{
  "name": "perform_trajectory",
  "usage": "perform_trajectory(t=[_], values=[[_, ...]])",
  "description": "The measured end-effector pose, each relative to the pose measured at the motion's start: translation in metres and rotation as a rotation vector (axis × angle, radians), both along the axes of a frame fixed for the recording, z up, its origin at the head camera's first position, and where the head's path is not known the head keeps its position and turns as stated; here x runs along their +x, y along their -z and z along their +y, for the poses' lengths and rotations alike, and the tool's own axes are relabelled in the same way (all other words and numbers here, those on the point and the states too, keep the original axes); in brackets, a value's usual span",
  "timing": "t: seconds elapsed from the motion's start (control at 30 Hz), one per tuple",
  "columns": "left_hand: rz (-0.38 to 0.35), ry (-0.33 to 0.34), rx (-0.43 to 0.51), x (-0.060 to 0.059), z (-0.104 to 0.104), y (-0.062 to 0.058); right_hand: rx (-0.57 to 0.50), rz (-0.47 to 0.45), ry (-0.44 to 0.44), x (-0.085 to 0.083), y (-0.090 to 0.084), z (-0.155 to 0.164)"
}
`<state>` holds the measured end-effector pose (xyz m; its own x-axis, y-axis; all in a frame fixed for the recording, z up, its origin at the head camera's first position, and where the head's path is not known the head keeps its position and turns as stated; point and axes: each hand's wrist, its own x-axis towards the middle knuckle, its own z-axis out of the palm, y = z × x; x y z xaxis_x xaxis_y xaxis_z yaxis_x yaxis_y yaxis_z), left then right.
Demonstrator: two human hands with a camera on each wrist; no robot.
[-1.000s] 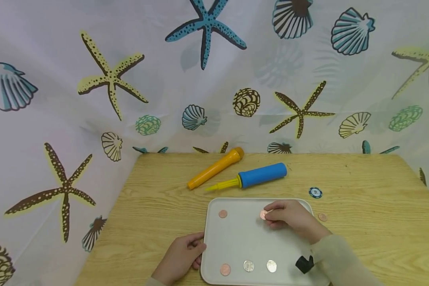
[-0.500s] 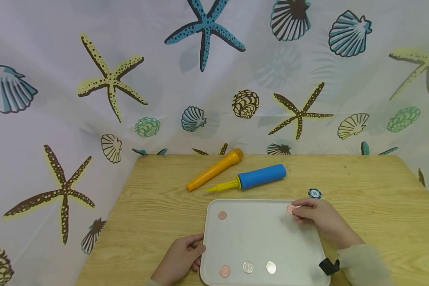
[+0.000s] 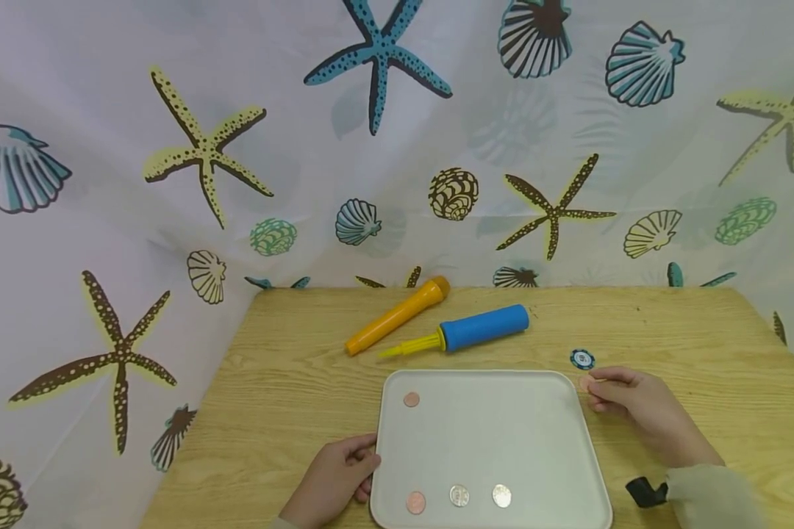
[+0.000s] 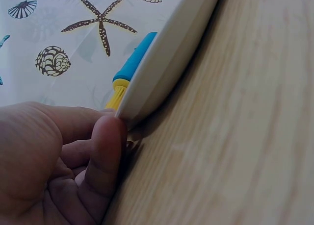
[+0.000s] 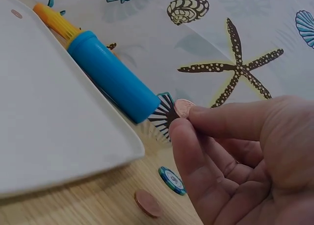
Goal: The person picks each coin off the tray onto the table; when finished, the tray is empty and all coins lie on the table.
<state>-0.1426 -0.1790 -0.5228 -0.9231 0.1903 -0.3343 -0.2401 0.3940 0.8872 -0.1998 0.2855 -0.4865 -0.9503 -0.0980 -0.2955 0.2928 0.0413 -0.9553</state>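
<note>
Even, soft light overhead, no glare. Head view sharp, curtain point(image 3: 397, 147) bowed at the edges. My wrist views dimmer; left hand point(image 4: 54, 161) close and soft, desk point(image 4: 235, 137) grain blurred, faint shadow under tray point(image 4: 167, 58)

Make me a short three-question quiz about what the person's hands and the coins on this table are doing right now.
1. True or false: the right hand pinches a copper coin.
2. How many coins lie on the white tray? A) two B) four C) six
3. What does the left hand touch?

Key: 1. True. 2. B: two copper, two silver. 3. The tray's left edge, which it grips.
</note>
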Motion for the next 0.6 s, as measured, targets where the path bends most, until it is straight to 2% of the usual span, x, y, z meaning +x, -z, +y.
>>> perform_trajectory(t=[0.13, 0.37, 0.6], values=[[0.007, 0.000, -0.006, -0.001, 0.002, -0.001, 0.022, 0.004, 0.021, 0.003, 0.000, 0.018], [0.002, -0.004, 0.003, -0.001, 0.003, 0.000, 0.146, -0.027, 0.067, 0.002, 0.001, 0.045], [0.002, -0.006, 0.000, 0.001, 0.000, 0.000, 0.265, -0.046, 0.070, 0.000, 0.010, 0.049]])
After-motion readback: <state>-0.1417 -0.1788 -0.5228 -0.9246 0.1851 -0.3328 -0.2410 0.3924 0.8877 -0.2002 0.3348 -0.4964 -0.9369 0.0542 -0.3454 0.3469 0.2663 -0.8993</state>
